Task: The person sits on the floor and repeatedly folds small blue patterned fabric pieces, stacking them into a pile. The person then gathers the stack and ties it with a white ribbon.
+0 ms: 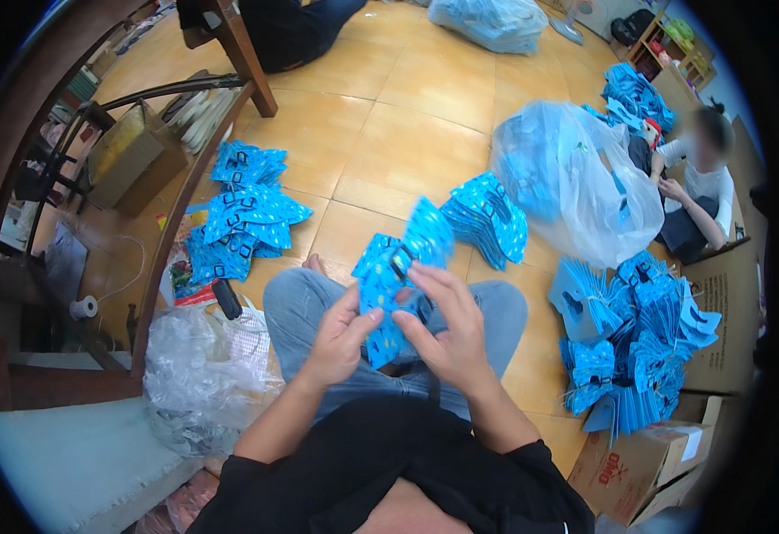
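At the left, we locate crumpled clear plastic (189,356) beside a pale slab (69,458). To the left of the brown wooden leg (245,67), we identify a cardboard box (140,169) and, lower, a white spool (84,308). At the upper right, we note a fan (569,34), a black backpack (631,28) and a wooden shelf (645,53). A brown carton (634,481) occupies the lower right.

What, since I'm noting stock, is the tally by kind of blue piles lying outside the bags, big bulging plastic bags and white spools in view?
Blue piles: 4 (left pile, front pile, right pile, far pile)
Bulging plastic bags: 2 (nearer bag, farther bag)
White spool: 1
Total: 7
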`<state>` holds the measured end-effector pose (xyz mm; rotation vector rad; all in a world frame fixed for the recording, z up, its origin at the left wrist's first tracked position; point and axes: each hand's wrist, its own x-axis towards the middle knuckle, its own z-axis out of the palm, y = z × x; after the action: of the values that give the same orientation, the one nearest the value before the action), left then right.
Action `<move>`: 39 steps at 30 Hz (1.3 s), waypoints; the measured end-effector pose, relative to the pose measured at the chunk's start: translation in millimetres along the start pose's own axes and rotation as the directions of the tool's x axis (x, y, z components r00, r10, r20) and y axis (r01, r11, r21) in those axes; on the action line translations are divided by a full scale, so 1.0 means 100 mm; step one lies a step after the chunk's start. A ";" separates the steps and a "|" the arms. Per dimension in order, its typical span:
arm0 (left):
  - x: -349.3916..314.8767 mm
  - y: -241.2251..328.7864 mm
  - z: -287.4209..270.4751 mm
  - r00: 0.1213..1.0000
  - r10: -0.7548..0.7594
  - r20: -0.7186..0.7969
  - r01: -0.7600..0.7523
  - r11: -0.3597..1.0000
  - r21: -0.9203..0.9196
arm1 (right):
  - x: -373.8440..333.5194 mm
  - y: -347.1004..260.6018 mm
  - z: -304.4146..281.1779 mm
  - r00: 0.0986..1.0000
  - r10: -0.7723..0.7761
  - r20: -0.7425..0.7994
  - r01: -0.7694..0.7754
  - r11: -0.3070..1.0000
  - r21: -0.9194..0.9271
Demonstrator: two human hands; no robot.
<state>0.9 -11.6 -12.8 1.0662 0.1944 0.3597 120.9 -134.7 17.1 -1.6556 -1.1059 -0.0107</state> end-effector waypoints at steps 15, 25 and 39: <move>-0.02 0.09 -0.11 0.981 -0.171 -0.090 0.138 0.946 -0.293 | 0.03 0.50 -0.32 0.960 0.227 -0.166 -0.240 0.968 -0.067; 0.06 0.08 -0.40 0.977 -0.077 -0.200 0.048 0.988 -0.145 | -0.28 0.72 -0.42 0.809 0.574 0.127 -0.537 0.634 0.556; -0.03 0.17 -0.28 0.993 -0.001 -0.122 0.011 0.997 0.077 | -0.30 0.63 -0.50 0.848 0.525 0.072 -0.469 0.683 0.560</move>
<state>-14.4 17.6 -10.8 1.1209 0.3228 0.4148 170.3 -190.0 -25.4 -1.3382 -0.4703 0.5437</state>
